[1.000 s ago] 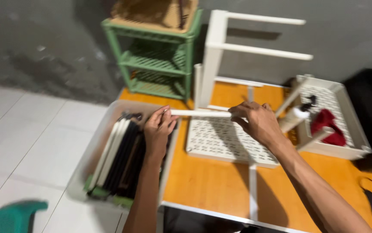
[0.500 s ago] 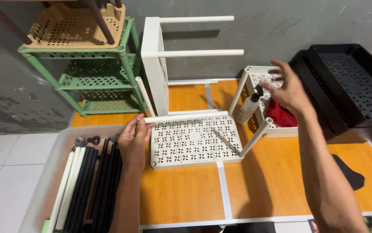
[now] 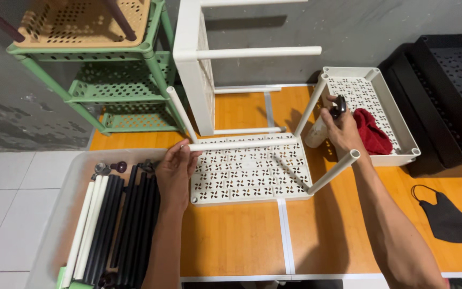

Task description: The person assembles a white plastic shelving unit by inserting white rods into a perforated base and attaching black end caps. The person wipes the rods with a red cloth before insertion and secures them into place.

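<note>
White plastic tube (image 3: 241, 144) lies crosswise, its near end pinched in my left hand (image 3: 175, 171); my right hand (image 3: 343, 128) grips a small spray bottle (image 3: 324, 126) beyond its far end.

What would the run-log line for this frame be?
left hand: holds white tube over white perforated shelf | right hand: grips spray bottle beside red cloth in white tray

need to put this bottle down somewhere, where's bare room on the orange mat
The orange mat is bare in front of the white perforated shelf, and between that shelf and the black mask. It is crowded around the right hand: upright poles, white tray with red cloth.
</note>
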